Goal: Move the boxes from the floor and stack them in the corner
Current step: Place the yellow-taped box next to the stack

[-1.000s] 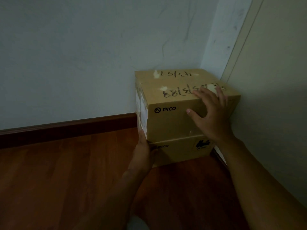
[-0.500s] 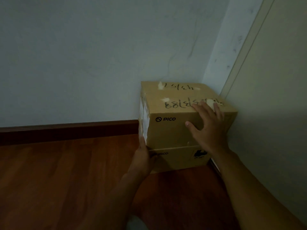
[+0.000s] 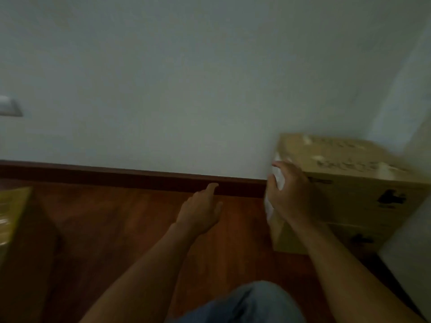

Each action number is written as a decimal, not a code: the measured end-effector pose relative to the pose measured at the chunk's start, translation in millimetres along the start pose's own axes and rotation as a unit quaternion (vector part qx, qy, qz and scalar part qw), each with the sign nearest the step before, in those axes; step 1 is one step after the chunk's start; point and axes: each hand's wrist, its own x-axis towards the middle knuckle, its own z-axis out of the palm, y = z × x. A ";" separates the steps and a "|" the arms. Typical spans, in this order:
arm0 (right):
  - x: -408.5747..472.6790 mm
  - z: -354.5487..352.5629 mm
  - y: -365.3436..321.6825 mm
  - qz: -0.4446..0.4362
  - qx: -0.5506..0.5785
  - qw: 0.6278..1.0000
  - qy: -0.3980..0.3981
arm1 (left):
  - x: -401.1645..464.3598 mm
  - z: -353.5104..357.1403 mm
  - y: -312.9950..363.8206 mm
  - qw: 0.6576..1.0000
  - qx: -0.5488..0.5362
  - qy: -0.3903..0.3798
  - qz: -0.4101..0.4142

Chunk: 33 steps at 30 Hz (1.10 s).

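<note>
Two boxes stacked in the corner, hands beside them

The top box (image 3: 349, 173) sits on the bottom box (image 3: 326, 236) in the corner, against the wall (image 3: 186, 89). The right hand (image 3: 289, 190) hovers at the top box's left front edge, fingers spread, gripping nothing. The left hand (image 3: 200, 208) hangs left of the stack above the floor (image 3: 105, 229), fingers loose and empty. Another box (image 3: 11, 213) shows far left of the stack.

We are looking into a dim, flatly lit room with no glare showing. Motion blur is smearing everything: the writing on the stacked boxes (image 3: 345, 183) at three o'clock is proving unreadable, and both hands are losing their edges. The skirting board (image 3: 130, 178) is bowing with wide-angle distortion. Deep shadow is pooling on the floor (image 3: 105, 229) toward seven o'clock.
</note>
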 end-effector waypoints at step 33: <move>-182.5 274.9 -333.8 -0.240 0.086 0.859 -0.444 | -277.8 -228.3 -323.3 0.876 0.244 0.144 -0.390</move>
